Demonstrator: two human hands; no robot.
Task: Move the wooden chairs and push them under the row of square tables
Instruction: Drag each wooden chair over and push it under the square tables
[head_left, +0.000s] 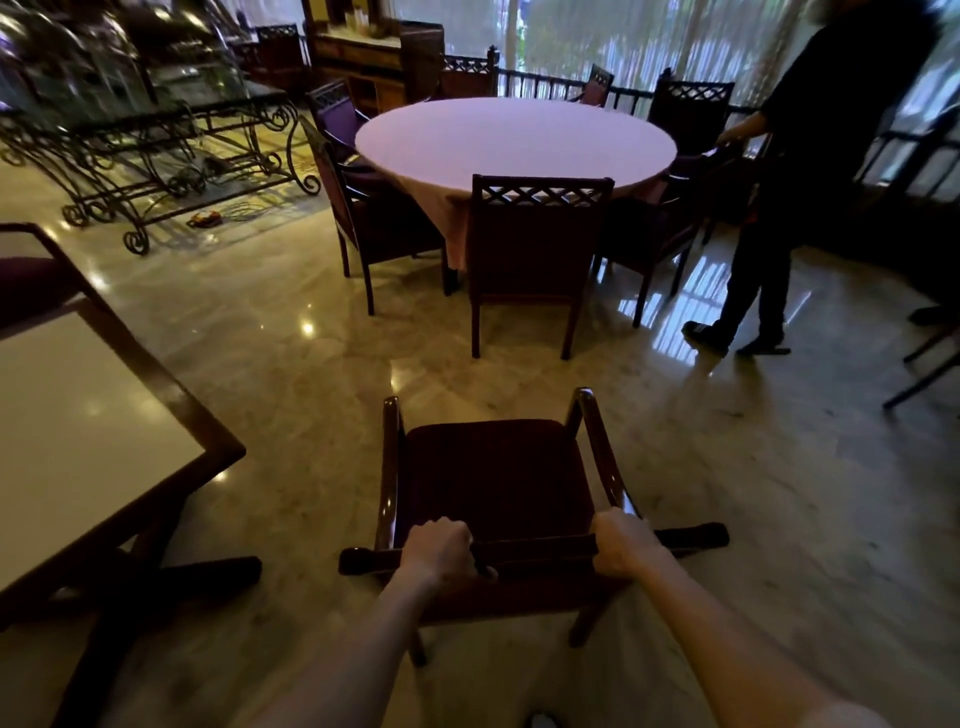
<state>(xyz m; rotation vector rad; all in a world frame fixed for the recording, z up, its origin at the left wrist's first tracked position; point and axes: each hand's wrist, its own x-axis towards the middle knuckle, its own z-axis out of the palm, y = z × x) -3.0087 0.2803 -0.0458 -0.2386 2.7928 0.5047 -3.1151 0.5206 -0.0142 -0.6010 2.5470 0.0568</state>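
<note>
A dark wooden armchair (493, 478) with a maroon seat stands on the floor just in front of me, its back toward me. My left hand (441, 548) grips the top rail of the backrest on the left. My right hand (621, 543) grips the same rail on the right. A square table (171, 400) with a pale top and dark wooden rim stands to my left, its corner level with the chair's seat. Part of another chair (31, 280) shows beyond that table.
A round table (514, 140) with a pale cloth stands ahead, ringed by several wooden chairs (530, 260). A person in dark clothes (810, 171) stands at the right by one chair. A wrought-iron stand (156, 150) is at the far left. Glossy marble floor (291, 338) lies between.
</note>
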